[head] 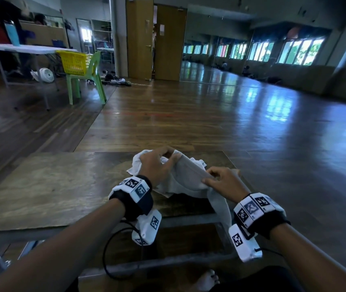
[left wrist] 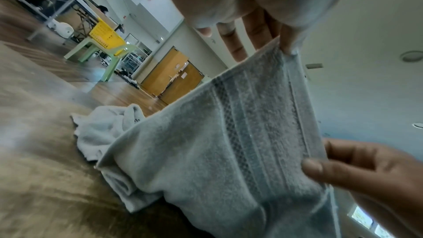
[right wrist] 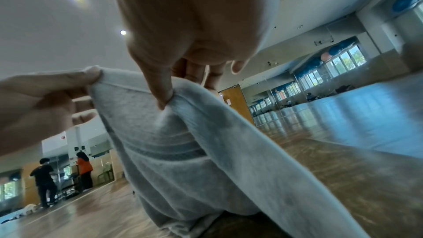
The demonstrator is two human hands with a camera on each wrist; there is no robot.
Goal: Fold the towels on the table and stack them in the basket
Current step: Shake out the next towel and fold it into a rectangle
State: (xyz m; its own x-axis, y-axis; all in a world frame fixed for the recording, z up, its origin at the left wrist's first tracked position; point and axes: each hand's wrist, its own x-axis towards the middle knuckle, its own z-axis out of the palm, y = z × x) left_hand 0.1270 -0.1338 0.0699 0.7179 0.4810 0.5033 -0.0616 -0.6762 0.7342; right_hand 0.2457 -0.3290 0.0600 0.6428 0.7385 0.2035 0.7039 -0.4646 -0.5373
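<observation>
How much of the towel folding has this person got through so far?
Nothing looks finished. Both the left hand and right hand pinch one edge of a grey terry towel, still unfolded. A crumpled white towel waits on the wooden table. The yellow plastic basket sits on a distant chair.

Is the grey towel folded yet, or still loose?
Still loose. The grey towel hangs unfolded between the left hand and right hand, each pinching its top edge, the rest bunched on the table.

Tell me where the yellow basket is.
In the head view the yellow basket sits far left on a green chair, beside a white table.
</observation>
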